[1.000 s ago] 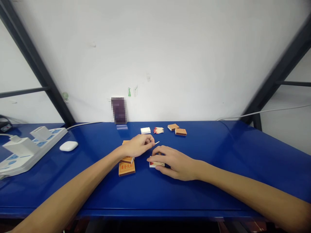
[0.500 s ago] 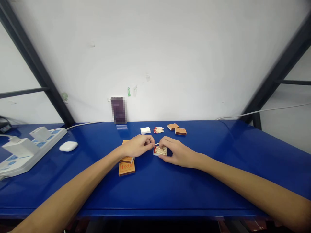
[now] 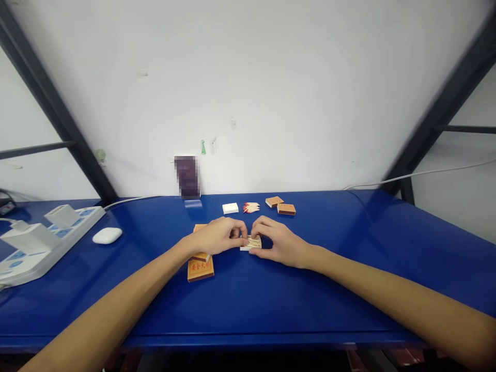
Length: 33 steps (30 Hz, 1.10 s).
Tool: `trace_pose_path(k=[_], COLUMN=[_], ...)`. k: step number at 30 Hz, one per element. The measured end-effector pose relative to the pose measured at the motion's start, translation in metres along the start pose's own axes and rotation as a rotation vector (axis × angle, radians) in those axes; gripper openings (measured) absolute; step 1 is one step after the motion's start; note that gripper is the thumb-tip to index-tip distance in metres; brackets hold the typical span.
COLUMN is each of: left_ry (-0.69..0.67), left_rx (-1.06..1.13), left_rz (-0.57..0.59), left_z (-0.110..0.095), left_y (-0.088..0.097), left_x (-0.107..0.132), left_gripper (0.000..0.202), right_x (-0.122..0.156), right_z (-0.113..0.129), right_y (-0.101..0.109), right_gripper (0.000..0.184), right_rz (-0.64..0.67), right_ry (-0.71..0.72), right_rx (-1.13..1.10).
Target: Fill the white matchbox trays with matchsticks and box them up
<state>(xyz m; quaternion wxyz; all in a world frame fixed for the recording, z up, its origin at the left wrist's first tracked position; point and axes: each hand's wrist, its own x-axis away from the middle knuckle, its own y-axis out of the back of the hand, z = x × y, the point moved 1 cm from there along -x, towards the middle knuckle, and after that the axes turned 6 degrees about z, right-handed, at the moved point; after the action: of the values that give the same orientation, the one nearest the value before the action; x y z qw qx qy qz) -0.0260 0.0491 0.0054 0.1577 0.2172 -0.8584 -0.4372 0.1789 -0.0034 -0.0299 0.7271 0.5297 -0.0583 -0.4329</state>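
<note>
A white matchbox tray (image 3: 245, 248) filled with matches (image 3: 254, 242) lies on the blue table between my hands. At its left end, the curled thumb and fingers of my left hand (image 3: 222, 235) press in over the match heads, hiding them; what the fingertips pinch is hidden. My right hand (image 3: 279, 242) grips the tray's right side, thumb at the near edge and bent fingers at the far edge. Under my left wrist sit orange matchboxes, partly covered, with another matchbox (image 3: 200, 269) in front of them.
Behind my hands are a white box (image 3: 230, 208), a small pile of red-tipped matches (image 3: 251, 207) and two orange matchboxes (image 3: 286, 208). A white earbud case (image 3: 107, 235) and a power strip (image 3: 83, 227) with chargers stand left. A blurred dark packet (image 3: 188, 176) leans against the wall.
My left fingers have moved onto the left end of the tray, covering the match heads. The single match seen between my hands above the tray no longer shows there.
</note>
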Motion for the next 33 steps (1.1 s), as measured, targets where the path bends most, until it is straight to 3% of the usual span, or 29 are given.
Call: trace_pose_path(k=[8, 19, 29, 33], left_ry=[0.064, 0.021, 0.042, 0.026], left_rx=[-0.155, -0.217, -0.228, -0.23], left_rz=[-0.031, -0.027, -0.02, -0.024], left_z=[-0.004, -0.004, -0.006, -0.005], left_y=[0.0, 0.001, 0.0, 0.0], left_x=[0.001, 0.001, 0.001, 0.001], left_gripper=[0.03, 0.013, 0.013, 0.012], right_x=[0.001, -0.001, -0.001, -0.002], right_z=[0.005, 0.003, 0.009, 0.008], right_y=[0.003, 0.002, 0.003, 0.009], right_gripper=[0.011, 0.013, 0.013, 0.021], right_rz=[0.09, 0.093, 0.093, 0.083], right_ry=[0.072, 0.082, 0.024, 0.034], right_rx=[0.009, 0.07, 0.104, 0.229])
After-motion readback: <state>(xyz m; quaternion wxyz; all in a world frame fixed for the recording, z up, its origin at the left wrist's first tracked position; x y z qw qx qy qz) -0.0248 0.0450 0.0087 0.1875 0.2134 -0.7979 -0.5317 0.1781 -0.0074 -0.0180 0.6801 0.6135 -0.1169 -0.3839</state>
